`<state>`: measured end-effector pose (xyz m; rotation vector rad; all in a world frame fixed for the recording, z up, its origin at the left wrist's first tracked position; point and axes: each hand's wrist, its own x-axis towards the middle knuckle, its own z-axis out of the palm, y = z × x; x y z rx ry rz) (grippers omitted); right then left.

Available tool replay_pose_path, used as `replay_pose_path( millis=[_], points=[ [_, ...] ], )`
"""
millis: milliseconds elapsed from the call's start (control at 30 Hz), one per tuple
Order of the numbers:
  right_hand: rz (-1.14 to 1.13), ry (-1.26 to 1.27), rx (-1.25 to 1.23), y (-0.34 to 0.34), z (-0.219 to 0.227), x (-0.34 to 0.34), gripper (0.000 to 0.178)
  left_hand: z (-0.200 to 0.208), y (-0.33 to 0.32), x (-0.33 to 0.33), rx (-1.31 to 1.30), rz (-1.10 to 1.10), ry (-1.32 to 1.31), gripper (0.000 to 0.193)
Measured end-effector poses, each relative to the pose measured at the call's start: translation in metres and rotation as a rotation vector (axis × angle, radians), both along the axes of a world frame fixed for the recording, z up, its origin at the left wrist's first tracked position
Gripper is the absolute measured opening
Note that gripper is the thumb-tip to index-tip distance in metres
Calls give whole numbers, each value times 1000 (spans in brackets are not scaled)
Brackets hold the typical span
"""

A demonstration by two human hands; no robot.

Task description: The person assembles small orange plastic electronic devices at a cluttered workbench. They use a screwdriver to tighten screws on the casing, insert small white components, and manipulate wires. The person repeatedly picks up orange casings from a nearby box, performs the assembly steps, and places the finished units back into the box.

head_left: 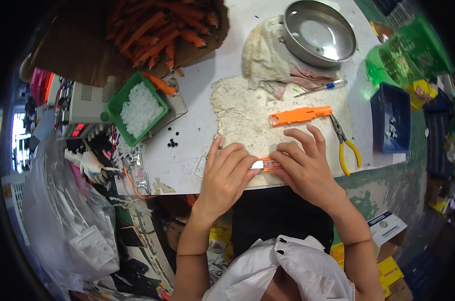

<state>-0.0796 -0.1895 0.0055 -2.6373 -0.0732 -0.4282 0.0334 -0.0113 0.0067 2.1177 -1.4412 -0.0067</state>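
Note:
An orange plastic housing with a shiny metal-like piece in it (268, 164) lies between my two hands at the table's near edge. My left hand (226, 173) grips its left end, thumb and fingers pressed together. On the right end, the fingers of my right hand (303, 163) are closed, with the index finger and others raised. Just beyond my right hand lies a longer orange plastic casing (300, 116). Beside it rest pliers with yellow handles (349, 153), their jaws near the casing's right end.
A green bin of white plastic parts (137, 108) stands left, near small black pieces (173, 143). Behind it, a cardboard box (72, 50) holds many orange casings (162, 30). A metal bowl (320, 32), cloth (267, 52), pen (323, 87), blue bin (391, 118) and green bottle (408, 52) lie right.

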Motion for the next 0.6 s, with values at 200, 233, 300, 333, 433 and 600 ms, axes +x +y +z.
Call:
replay_pose_path(
  millis=[200, 233, 300, 333, 433, 600],
  points=[
    [1, -34, 2, 0, -4, 0, 28, -11, 1, -6, -26, 4, -205, 22],
    [-2, -42, 9, -1, -6, -1, 28, -12, 2, -7, -26, 0, -220, 23],
    [12, -71, 19, -2, -8, -2, 28, -13, 2, -7, -28, -6, -250, 26],
    [19, -82, 22, -2, -9, -2, 28, -13, 3, -7, -19, -7, -238, 26],
    [31, -121, 2, -2, -13, -1, 28, -9, 4, -6, 20, 1, -202, 28],
    [21, -188, -63, -4, -19, 0, 17, 13, -8, -8, 160, -25, -229, 30]
  ],
)
